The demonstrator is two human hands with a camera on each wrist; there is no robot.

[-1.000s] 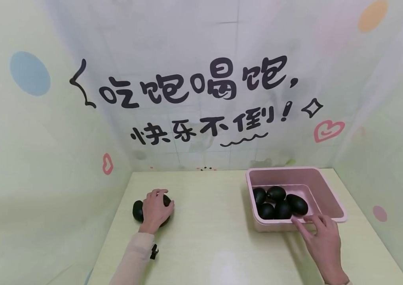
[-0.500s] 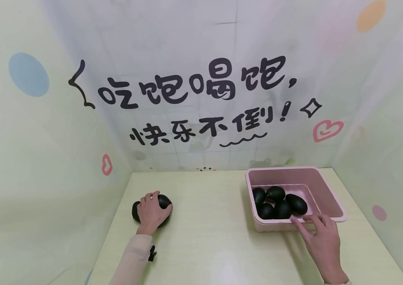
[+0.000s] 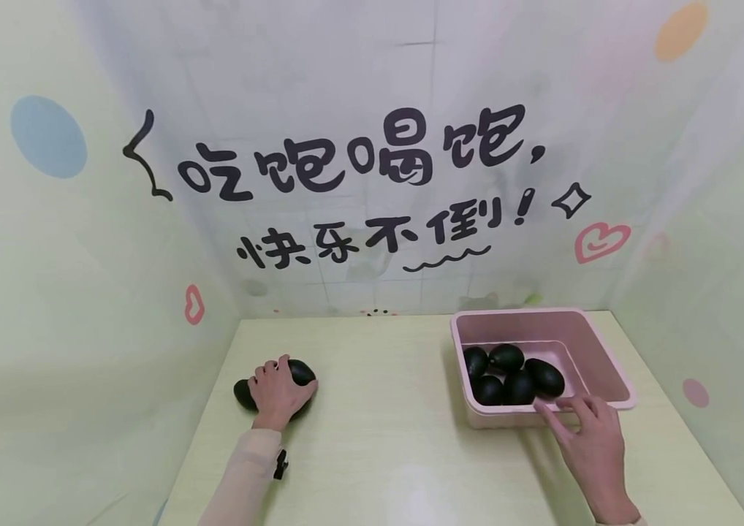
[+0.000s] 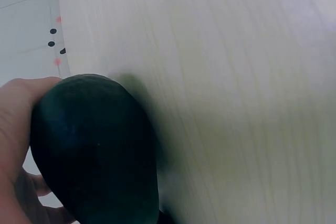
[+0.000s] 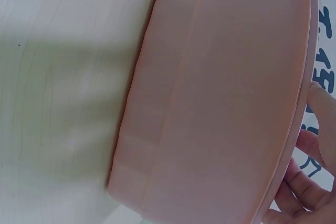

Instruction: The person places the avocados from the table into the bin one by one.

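My left hand (image 3: 278,393) grips a dark green avocado (image 3: 302,371) at the left of the table, its thumb laid across the fruit. In the left wrist view the same avocado (image 4: 97,150) fills the lower left, with finger and thumb around its side. A second avocado (image 3: 243,394) lies just left of that hand, partly covered by it. At the right, my right hand (image 3: 592,446) rests its fingertips on the front rim of a pink bin (image 3: 510,418). Several avocados (image 3: 545,378) lie inside the bin. The right wrist view shows fingers (image 5: 304,187) partly hidden behind the rim.
The pale wooden table (image 3: 378,387) stretches between the left hand and the bin. A printed curtain (image 3: 359,88) encloses the back and both sides.
The avocado beside my left hand has shifted left. My left hand has turned slightly and moved a little left over the held avocado. My right hand stays at the bin's rim.
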